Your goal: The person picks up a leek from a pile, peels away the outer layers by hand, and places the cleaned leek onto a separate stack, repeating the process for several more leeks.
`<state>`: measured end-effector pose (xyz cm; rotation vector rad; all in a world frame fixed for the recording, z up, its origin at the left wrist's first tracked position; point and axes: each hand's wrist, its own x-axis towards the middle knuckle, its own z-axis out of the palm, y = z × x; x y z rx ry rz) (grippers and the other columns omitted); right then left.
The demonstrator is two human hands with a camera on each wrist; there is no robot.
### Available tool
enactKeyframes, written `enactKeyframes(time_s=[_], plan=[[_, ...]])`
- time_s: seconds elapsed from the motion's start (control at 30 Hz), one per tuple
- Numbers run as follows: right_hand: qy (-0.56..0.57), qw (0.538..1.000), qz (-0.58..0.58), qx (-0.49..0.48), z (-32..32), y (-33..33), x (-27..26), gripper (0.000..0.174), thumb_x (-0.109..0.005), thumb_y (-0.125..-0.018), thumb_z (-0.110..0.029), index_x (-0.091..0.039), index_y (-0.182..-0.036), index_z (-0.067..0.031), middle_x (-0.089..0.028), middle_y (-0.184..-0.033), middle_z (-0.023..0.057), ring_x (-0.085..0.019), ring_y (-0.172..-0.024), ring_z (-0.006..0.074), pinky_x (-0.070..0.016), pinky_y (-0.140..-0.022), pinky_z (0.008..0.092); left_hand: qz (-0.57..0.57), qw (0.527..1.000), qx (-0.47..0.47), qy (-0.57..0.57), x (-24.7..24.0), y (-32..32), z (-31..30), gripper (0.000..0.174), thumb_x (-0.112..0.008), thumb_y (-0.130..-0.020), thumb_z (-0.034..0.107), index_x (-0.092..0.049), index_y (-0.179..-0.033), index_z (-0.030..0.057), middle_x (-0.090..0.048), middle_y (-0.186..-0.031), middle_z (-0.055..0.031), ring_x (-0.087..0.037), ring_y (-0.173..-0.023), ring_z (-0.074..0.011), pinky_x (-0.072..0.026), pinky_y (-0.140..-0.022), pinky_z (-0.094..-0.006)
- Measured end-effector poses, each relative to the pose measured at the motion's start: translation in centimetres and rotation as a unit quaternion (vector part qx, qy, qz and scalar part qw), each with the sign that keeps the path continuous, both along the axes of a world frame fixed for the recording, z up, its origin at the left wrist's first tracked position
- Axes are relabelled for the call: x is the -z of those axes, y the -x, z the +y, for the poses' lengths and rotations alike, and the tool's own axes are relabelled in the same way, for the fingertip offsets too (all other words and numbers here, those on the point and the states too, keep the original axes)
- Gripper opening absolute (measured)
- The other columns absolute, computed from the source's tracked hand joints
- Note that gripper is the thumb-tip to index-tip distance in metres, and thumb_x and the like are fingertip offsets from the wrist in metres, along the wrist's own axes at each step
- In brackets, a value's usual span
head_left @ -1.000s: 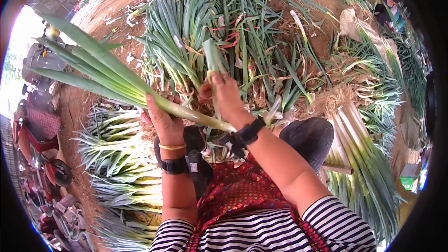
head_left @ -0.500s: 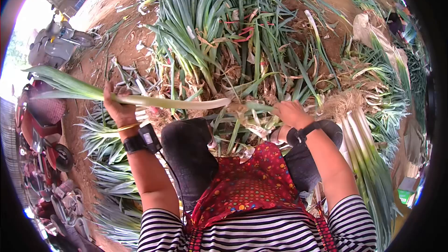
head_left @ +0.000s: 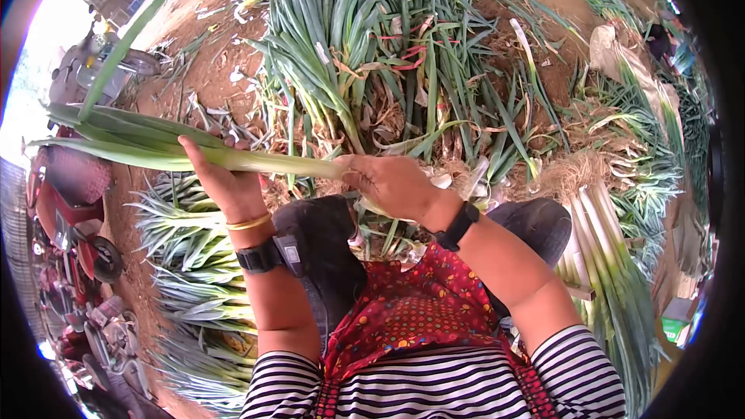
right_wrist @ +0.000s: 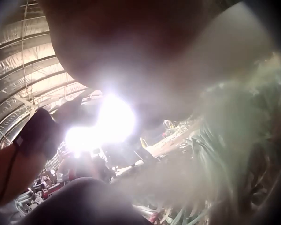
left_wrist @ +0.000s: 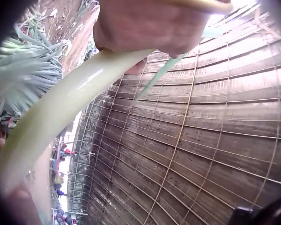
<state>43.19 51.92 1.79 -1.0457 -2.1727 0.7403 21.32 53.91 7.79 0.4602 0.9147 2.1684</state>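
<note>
My left hand (head_left: 231,186) grips a leek (head_left: 279,164) where its green leaves spread from the pale stalk, the leaves pointing left. At the stalk's right end, the curled fingers of my right hand (head_left: 392,185) pinch the leek and cover its tip. The left wrist view shows the smooth stalk (left_wrist: 61,101) running down from the left hand, with a fingertip of the other hand at its lower end. In the right wrist view, the hand is a dark blur against glare.
A large heap of leeks (head_left: 334,39) lies ahead on bare soil. Rows of leeks (head_left: 202,264) lie on the left, and a bundle with long white stalks (head_left: 597,240) on the right. Knees (head_left: 314,244) are bent below the hands. Motorbikes (head_left: 77,256) stand far left.
My right hand pulled a strip of leaf off rightward and down, let it go, then came back to the stalk's end. My left hand swung left with the leek, then slightly back right.
</note>
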Motion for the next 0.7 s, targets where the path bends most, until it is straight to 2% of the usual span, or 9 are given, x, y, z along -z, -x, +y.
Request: enactKeyframes(time_s=[0.07,0.13,0.23,0.3,0.33,0.53,0.6,0.63,0.7], plan=[[0.037,0.999,0.014,-0.012,0.2,-0.4,0.6,0.035,-0.044,-0.09,-0.039,-0.058,-0.101,-0.0092,-0.061,-0.073,0.0154,-0.059,-0.068,0.0342,-0.0458,-0.059,0.0437,-0.01,0.996,0.068,-0.057,1.2,0.3,-0.4,0.04,-0.057,-0.084,0.045,-0.048,-0.102,0.0097,-0.051,-0.081,-0.0026,-0.045,-0.06,-0.0123,-0.041,-0.052,-0.0235],[0.068,0.997,0.029,-0.022,0.3,-0.7,0.9,0.034,-0.044,-0.09,-0.038,-0.059,-0.1,-0.0091,-0.061,-0.073,0.0149,-0.059,-0.068,0.0342,-0.0458,-0.059,0.0435,-0.022,0.996,0.063,-0.061,1.6,0.1,-0.2,0.041,-0.057,-0.084,0.045,-0.048,-0.102,0.0099,-0.051,-0.08,-0.0029,-0.045,-0.059,-0.0121,-0.0426,-0.051,-0.0232],[0.036,0.999,0.011,-0.008,0.0,-0.7,0.9,0.034,-0.042,-0.09,-0.038,-0.059,-0.102,-0.0102,-0.062,-0.077,0.0143,-0.059,-0.069,0.0338,-0.0461,-0.059,0.0429,-0.034,0.993,0.089,-0.075,1.2,-0.6,-0.2,0.041,-0.056,-0.084,0.045,-0.048,-0.104,0.0105,-0.05,-0.079,-0.0022,-0.045,-0.059,-0.0116,-0.0415,-0.051,-0.0231],[-0.04,0.999,0.0,0.024,-0.4,-0.3,0.9,0.035,-0.043,-0.091,-0.04,-0.056,-0.111,-0.0155,-0.063,-0.077,0.0101,-0.06,-0.069,0.0304,-0.0462,-0.058,0.0387,-0.006,0.999,0.038,-0.037,0.8,-1.7,-0.5,0.04,-0.055,-0.085,0.045,-0.047,-0.105,0.0113,-0.049,-0.078,-0.0012,-0.044,-0.058,-0.0108,-0.0396,-0.05,-0.0224],[-0.04,0.999,0.001,0.024,-0.4,0.0,0.8,0.035,-0.043,-0.091,-0.04,-0.056,-0.111,-0.0155,-0.063,-0.077,0.0101,-0.06,-0.069,0.0304,-0.0462,-0.058,0.0387,-0.005,0.999,0.039,-0.037,0.7,-2.3,-0.7,0.04,-0.055,-0.085,0.045,-0.047,-0.105,0.0113,-0.049,-0.078,-0.0012,-0.044,-0.058,-0.0108,-0.0396,-0.05,-0.0224],[-0.004,0.997,0.074,-0.008,-0.2,0.2,1.1,0.033,-0.045,-0.091,-0.035,-0.058,-0.106,-0.0096,-0.062,-0.081,0.0143,-0.059,-0.07,0.0328,-0.0458,-0.059,0.0384,0.03,0.992,0.085,-0.087,0.4,-3.0,-1.0,0.039,-0.056,-0.085,0.042,-0.048,-0.104,0.0087,-0.047,-0.081,-0.0028,-0.043,-0.065,-0.0099,-0.0379,-0.054,-0.0217],[0.027,0.991,0.128,-0.027,0.0,0.0,1.4,0.031,-0.045,-0.092,-0.033,-0.059,-0.102,-0.0071,-0.061,-0.078,0.0156,-0.058,-0.067,0.0345,-0.0458,-0.059,0.0371,0.039,0.992,0.092,-0.076,0.5,-3.0,-1.0,0.046,-0.055,-0.085,0.046,-0.046,-0.114,0.0115,-0.048,-0.08,0.0004,-0.043,-0.061,-0.0096,-0.0383,-0.051,-0.0221],[0.027,0.991,0.128,-0.026,0.0,-0.1,1.4,0.031,-0.045,-0.092,-0.033,-0.059,-0.102,-0.0071,-0.061,-0.078,0.0156,-0.058,-0.067,0.0345,-0.0458,-0.059,0.0371,0.039,0.992,0.092,-0.076,0.5,-3.0,-1.0,0.046,-0.055,-0.085,0.046,-0.046,-0.114,0.0115,-0.048,-0.08,0.0004,-0.043,-0.061,-0.0096,-0.0383,-0.051,-0.0221],[0.102,0.991,0.086,-0.016,0.0,-0.3,1.0,0.032,-0.045,-0.093,-0.031,-0.06,-0.099,-0.0032,-0.06,-0.072,0.0151,-0.06,-0.063,0.0298,-0.0459,-0.06,0.0362,0.023,0.99,0.113,-0.08,0.6,-3.0,-0.9,0.049,-0.055,-0.085,0.047,-0.045,-0.115,0.0104,-0.05,-0.082,-0.0004,-0.044,-0.062,-0.0104,-0.0402,-0.054,-0.024]])
